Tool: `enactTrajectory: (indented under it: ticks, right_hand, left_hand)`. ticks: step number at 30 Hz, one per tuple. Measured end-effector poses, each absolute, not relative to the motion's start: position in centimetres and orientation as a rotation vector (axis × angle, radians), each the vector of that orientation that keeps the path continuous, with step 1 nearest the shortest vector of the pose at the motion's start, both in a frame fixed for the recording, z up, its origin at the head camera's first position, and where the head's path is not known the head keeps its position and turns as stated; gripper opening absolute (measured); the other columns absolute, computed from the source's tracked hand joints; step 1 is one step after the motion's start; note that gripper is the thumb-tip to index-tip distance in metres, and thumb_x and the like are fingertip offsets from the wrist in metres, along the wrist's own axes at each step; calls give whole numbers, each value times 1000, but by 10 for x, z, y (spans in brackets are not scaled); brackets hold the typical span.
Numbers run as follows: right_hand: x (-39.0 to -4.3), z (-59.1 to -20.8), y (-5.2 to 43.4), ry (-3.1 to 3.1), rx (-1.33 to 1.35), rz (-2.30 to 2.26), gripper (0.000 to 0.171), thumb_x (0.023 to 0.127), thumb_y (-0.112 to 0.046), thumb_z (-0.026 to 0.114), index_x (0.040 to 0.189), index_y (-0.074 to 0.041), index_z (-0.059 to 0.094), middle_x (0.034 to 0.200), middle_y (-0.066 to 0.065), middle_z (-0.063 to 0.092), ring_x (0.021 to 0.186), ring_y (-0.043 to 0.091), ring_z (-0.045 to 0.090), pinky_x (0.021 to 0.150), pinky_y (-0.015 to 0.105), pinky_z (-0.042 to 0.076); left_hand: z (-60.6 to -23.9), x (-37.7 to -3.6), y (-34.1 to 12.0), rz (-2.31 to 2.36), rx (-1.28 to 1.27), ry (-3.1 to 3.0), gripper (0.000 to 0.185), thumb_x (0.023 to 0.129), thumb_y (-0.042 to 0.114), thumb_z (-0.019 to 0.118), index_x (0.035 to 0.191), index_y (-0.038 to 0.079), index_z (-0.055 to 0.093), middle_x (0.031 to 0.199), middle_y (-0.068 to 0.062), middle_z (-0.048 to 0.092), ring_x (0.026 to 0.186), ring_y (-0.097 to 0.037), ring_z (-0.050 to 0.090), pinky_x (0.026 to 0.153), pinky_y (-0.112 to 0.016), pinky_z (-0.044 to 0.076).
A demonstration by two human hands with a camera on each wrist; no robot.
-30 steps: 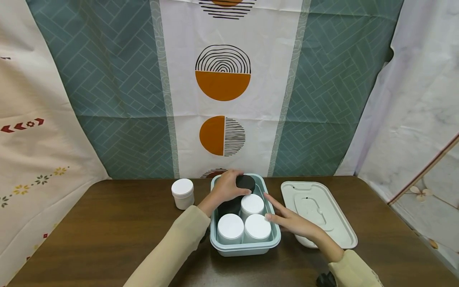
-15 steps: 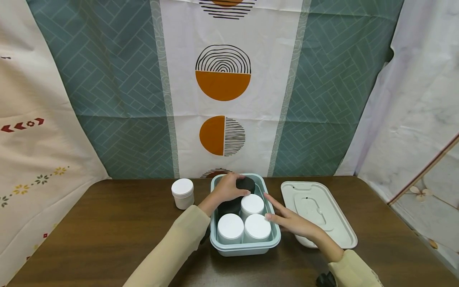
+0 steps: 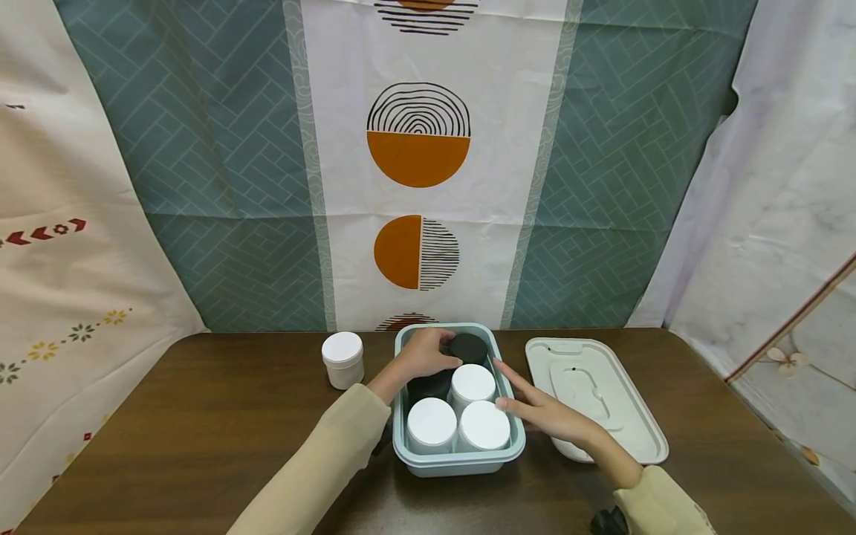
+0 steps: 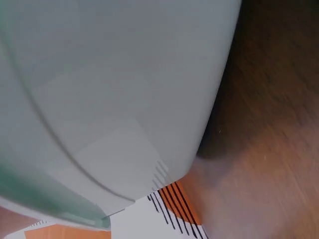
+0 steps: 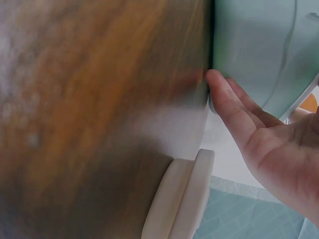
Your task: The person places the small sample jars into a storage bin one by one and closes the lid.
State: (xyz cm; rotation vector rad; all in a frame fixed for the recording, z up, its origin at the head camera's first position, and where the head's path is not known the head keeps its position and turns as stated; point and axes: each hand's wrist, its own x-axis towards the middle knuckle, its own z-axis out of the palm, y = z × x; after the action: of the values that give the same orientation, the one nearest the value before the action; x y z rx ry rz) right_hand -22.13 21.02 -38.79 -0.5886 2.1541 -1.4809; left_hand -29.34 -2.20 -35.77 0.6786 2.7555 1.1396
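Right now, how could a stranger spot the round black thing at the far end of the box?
On the brown table, find the pale blue box. At its far end, beside the left hand, is the round black thing. Unlike the three white jars nearer the camera, it is black; unlike the other dark thing, partly hidden by the left hand, its round top shows almost whole.

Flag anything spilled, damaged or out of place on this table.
No spill or damage shows. The one mild oddity: a white jar stands upright on the table left of the tub, apart from three similar jars inside it.
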Motion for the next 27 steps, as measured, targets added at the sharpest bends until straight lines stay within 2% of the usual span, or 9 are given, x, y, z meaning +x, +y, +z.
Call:
enactTrajectory:
  ticks: [7,19,27]
  right_hand:
    - [-221,-388,211,2150,-595,-1482,68,96,-29,44,147,-25,0,147,27,9,122,39,38,89,49,44]
    - [-221,-387,210,2162,-609,-1476,68,96,-28,45,147,-26,0,148,26,7,120,37,42,88,49,45]
    - [-220,-388,210,2172,-602,-1475,69,96,-28,46,148,-24,0,148,26,5,121,39,40,88,49,45]
  left_hand:
    - [-356,-291,-26,1159,695,2730,49,80,12,69,122,-8,52,115,-20,58,103,-28,58,88,-38,47]
    - [-341,-281,-45,1176,691,2795,44,81,14,68,121,1,56,114,-13,61,103,-24,58,88,-35,47]
    - [-330,-272,-70,1281,719,2799,47,80,12,68,123,-2,54,115,-16,60,104,-27,57,91,-37,45]
